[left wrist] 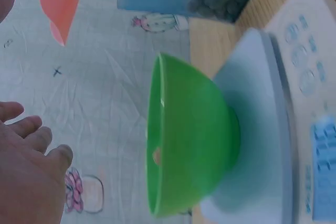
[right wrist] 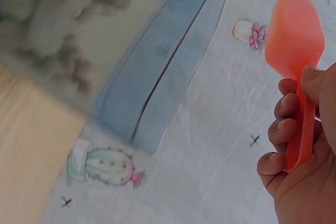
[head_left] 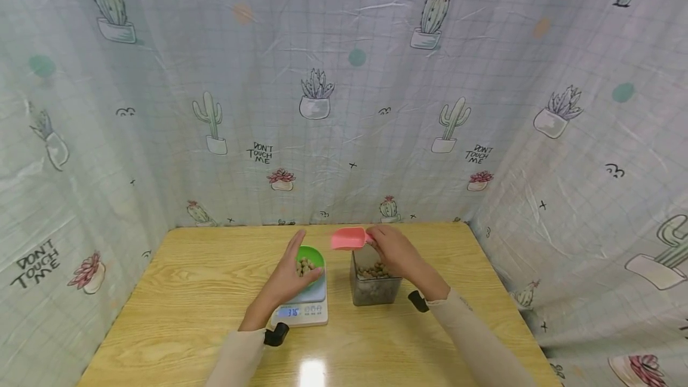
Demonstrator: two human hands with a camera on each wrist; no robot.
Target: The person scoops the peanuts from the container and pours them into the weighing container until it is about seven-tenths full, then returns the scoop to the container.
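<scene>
My right hand (head_left: 395,251) grips a pinkish-red scoop (head_left: 349,237) by its handle, above the back left of a clear square container (head_left: 375,292). Inside that container lie brown, nut-like pieces (head_left: 373,270). The right wrist view shows fingers and thumb wrapped round the handle of the scoop (right wrist: 296,40). My left hand (head_left: 287,276), fingers extended and thumb apart, is beside a green bowl (head_left: 310,252) and holds nothing. Similar pieces (head_left: 304,266) lie in the bowl, which stands on a white kitchen scale (head_left: 301,314). In the left wrist view the bowl (left wrist: 194,140) sits on the scale's platform.
A wooden table (head_left: 215,279) carries everything. Behind it and at both sides hangs a pale curtain (head_left: 344,136) printed with cacti. The scale's lit display (head_left: 290,313) seems to read 376. Black wrist cameras (head_left: 276,334) are strapped to both wrists.
</scene>
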